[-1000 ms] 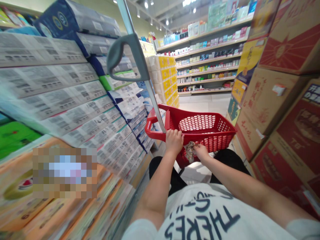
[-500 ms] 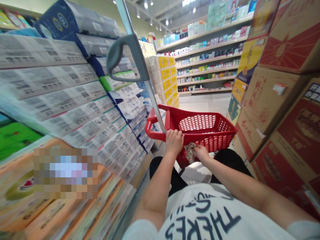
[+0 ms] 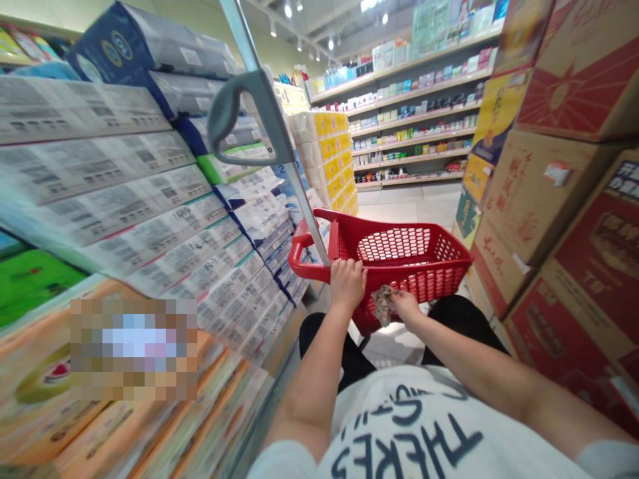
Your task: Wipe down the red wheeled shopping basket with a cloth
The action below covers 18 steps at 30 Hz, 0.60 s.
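Observation:
A red plastic shopping basket (image 3: 419, 279) with lattice sides stands in front of me on the floor. Its long metal pole (image 3: 304, 199) slants up to the left and carries a grey handle loop (image 3: 249, 120). My left hand (image 3: 348, 285) is closed over the near rim of the basket, beside the foot of the pole. Pinched in my right hand (image 3: 407, 307) is a crumpled, greyish-brown cloth (image 3: 383, 305), which lies against the basket's near outer side. The fingertips of my right hand are partly hidden by the cloth.
High stacks of wrapped paper packs (image 3: 150, 173) line the left, with orange packs (image 3: 124, 426) closer in. Cardboard cartons (image 3: 529, 193) are piled on the right. Yellow-and-white packs (image 3: 332, 159) stand behind the basket, and stocked shelves (image 3: 414, 133) cross the back.
My right hand and the cloth have shifted slightly to the right along the basket's side. My left hand stays on the rim. The view has tilted very slightly.

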Each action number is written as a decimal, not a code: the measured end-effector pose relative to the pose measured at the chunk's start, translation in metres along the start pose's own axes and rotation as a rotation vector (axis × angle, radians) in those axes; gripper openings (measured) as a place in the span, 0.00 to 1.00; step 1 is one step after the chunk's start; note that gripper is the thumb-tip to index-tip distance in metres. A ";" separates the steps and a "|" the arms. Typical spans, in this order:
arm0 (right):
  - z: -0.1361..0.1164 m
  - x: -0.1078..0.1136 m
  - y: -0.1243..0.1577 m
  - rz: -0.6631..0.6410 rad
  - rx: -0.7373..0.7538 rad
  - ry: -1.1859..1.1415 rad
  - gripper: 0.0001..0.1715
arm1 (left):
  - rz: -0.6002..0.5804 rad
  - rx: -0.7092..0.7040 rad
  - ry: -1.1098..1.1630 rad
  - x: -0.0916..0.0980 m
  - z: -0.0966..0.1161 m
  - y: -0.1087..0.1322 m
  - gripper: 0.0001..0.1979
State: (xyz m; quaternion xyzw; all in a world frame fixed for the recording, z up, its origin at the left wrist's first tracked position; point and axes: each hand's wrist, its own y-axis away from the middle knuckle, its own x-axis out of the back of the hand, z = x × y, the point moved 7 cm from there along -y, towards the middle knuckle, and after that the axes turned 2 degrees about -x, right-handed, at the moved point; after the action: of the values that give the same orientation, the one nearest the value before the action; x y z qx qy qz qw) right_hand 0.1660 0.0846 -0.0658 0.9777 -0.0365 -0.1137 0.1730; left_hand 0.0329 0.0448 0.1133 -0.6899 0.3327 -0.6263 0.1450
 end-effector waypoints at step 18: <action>-0.002 -0.005 0.001 -0.035 0.015 0.006 0.01 | -0.002 0.007 -0.017 0.000 -0.001 0.002 0.12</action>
State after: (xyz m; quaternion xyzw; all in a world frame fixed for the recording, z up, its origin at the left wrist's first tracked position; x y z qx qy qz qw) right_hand 0.1620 0.0850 -0.0626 0.9798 -0.0195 -0.1135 0.1636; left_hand 0.0314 0.0438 0.1123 -0.6951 0.3287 -0.6216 0.1496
